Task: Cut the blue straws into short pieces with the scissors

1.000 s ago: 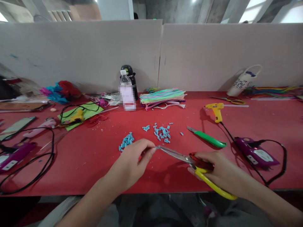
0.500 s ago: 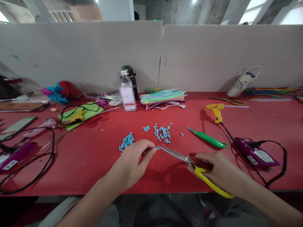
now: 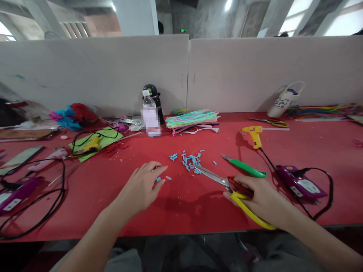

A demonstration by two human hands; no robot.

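My left hand [image 3: 141, 187] is open, thumb and fingers apart, above the left group of small blue pieces and mostly hiding it. One light-blue piece [image 3: 168, 178] shows just off its fingertips; whether it lies on the table or is in the air I cannot tell. In my right hand [image 3: 259, 194] is a pair of scissors [image 3: 211, 176] with one red and one yellow handle. Their blades look nearly closed and point left, the tips at the edge of a loose heap of blue pieces [image 3: 187, 160]. A smaller cluster of pieces [image 3: 172, 156] lies left of that heap.
A green utility knife [image 3: 246, 168] lies beyond the scissors. At the right are a yellow glue gun [image 3: 253, 134] and a purple power box [image 3: 302, 185] with black cords. Pipe cleaners [image 3: 193, 120] and a bottle [image 3: 150, 117] stand before the partition [image 3: 113, 75]. Cables [image 3: 61, 190] loop at the left.
My left hand has moved left from the scissor tips, and its pinched fingers have opened over the left group. The blue piece is out of its grasp. My right hand still holds the scissors.
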